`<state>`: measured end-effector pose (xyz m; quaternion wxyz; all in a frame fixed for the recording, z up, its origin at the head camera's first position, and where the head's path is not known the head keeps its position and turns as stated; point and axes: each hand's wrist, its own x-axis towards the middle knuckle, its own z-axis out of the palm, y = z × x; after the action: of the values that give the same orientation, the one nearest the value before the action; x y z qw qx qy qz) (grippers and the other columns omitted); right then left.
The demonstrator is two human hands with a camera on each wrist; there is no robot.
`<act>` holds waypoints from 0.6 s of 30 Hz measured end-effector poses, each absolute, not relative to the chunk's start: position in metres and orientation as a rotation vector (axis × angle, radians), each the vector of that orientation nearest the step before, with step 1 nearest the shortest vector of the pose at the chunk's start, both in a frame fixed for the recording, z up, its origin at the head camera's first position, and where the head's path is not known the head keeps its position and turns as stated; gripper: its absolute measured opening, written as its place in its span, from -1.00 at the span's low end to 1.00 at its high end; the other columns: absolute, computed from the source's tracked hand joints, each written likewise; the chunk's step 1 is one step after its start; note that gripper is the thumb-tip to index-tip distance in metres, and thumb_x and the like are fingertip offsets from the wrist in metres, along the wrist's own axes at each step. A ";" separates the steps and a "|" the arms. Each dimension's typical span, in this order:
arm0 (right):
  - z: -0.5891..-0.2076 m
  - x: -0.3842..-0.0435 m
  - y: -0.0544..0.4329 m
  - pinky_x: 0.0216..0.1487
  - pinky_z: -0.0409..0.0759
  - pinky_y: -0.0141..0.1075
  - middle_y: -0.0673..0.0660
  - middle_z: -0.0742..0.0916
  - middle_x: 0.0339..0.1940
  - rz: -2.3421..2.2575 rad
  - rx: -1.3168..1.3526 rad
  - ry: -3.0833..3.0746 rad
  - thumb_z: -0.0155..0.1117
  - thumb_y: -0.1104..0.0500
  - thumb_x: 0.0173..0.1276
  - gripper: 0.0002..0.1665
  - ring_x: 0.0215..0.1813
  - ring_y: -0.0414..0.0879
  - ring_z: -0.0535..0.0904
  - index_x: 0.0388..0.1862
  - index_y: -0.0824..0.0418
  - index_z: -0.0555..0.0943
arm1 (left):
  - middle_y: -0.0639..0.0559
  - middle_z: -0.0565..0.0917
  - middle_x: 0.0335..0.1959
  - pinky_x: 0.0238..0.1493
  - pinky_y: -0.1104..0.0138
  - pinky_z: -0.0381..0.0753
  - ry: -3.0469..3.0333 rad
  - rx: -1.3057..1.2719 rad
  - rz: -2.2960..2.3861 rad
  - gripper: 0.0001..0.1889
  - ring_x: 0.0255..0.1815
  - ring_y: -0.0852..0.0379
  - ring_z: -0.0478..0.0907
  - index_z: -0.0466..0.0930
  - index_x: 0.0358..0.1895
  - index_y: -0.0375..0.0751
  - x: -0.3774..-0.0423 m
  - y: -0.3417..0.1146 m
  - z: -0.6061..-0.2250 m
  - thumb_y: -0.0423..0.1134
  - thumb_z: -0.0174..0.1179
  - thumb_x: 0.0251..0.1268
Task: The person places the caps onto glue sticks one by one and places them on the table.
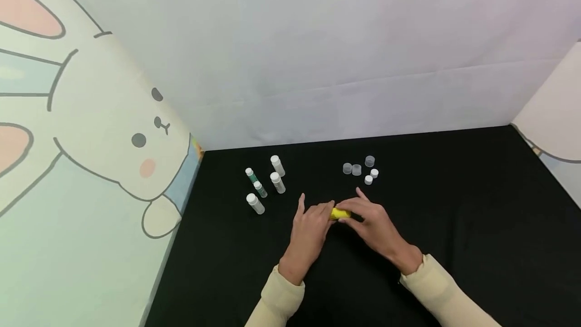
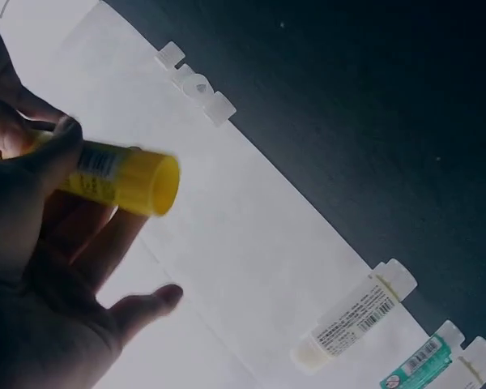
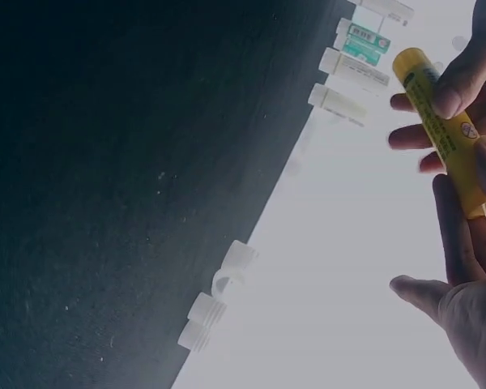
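Both hands hold a yellow glue stick (image 1: pixel 340 214) between them, low in the middle of the dark table. My left hand (image 1: pixel 310 231) grips one end of it, its fingers partly covering that end in the head view. At the other end my right hand (image 1: pixel 374 223) pinches it with thumb and fingers. In the left wrist view, the glue stick (image 2: pixel 105 174) lies across the left fingers, with one round end toward the camera. The right wrist view shows its printed label along the barrel (image 3: pixel 441 130), with fingers of both hands on it.
Left of the hands stand several tubes: white ones (image 1: pixel 278 183) and green-labelled ones (image 1: pixel 251 175), all white at the top. Beyond the right hand lie clear caps (image 1: pixel 356 170) and two white caps (image 1: pixel 368 180). A pale cloth wall (image 1: pixel 340 100) rises behind the black tabletop (image 1: pixel 218 266).
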<state>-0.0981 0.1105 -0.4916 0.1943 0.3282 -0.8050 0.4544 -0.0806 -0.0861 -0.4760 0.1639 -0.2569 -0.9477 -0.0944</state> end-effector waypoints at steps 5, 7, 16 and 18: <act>-0.494 -0.094 0.106 0.66 0.15 -0.14 0.06 0.84 -0.08 1.277 0.940 -2.248 0.65 0.55 -0.06 -0.46 -0.02 0.00 0.79 -0.06 0.25 0.78 | 0.07 0.82 -0.03 0.50 -0.16 0.40 -2.708 -0.757 -0.242 -0.70 -0.06 0.16 0.77 0.70 0.07 -0.13 -0.080 -0.090 -0.481 -0.13 0.43 0.38; -0.494 -0.093 0.105 0.67 0.09 -0.23 0.06 0.84 -0.09 1.281 0.939 -2.240 0.65 0.55 -0.07 -0.47 -0.03 0.00 0.79 -0.07 0.25 0.78 | 0.06 0.82 -0.03 0.50 -0.16 0.41 -2.677 -0.766 -0.246 -0.70 -0.06 0.17 0.78 0.70 0.06 -0.13 -0.079 -0.090 -0.484 -0.14 0.45 0.35; -0.491 -0.092 0.103 0.68 0.09 -0.24 0.10 0.85 -0.11 1.327 0.871 -2.196 0.65 0.55 -0.06 -0.50 -0.05 0.03 0.80 -0.10 0.26 0.79 | 0.02 0.76 -0.29 0.49 -0.06 0.46 -2.510 -0.825 -0.180 -0.69 -0.30 0.17 0.74 0.68 -0.09 -0.22 -0.082 -0.086 -0.476 -0.26 0.59 0.18; -0.489 -0.093 0.102 0.67 0.11 -0.24 0.11 0.85 -0.12 1.330 0.852 -2.173 0.66 0.57 -0.09 -0.48 -0.07 0.04 0.81 -0.11 0.26 0.80 | 0.03 0.72 -0.35 0.49 -0.04 0.46 -2.503 -0.834 -0.160 -0.69 -0.38 0.17 0.70 0.67 -0.11 -0.23 -0.083 -0.084 -0.472 -0.28 0.59 0.19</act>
<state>-0.0926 0.1021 -0.4890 0.2257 0.3089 -0.7880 0.4823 -0.0834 -0.0843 -0.4719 0.2469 -0.3057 -0.9177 -0.0588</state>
